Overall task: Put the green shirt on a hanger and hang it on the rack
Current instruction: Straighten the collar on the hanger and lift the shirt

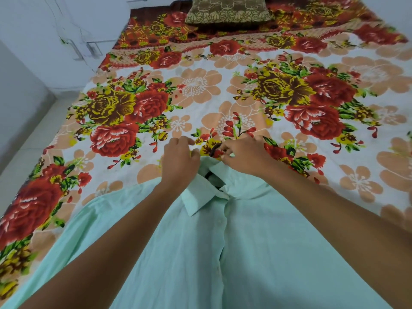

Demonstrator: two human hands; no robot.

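A pale green button-up shirt (223,241) lies flat on the bed, front side up, its collar pointing away from me. A dark hanger sits inside it; only its hook (215,148) and a short dark piece in the neck opening (209,175) show. My left hand (180,159) rests on the left side of the collar with its fingers curled on the fabric. My right hand (245,155) pinches the back of the collar right beside the hook. Both forearms reach over the shirt's body.
The bed (200,90) is covered with a flowered sheet in red, yellow and peach. A brown patterned pillow (229,10) lies at the far end. A white wall and cupboard doors (73,41) stand to the left, with tiled floor beside the bed.
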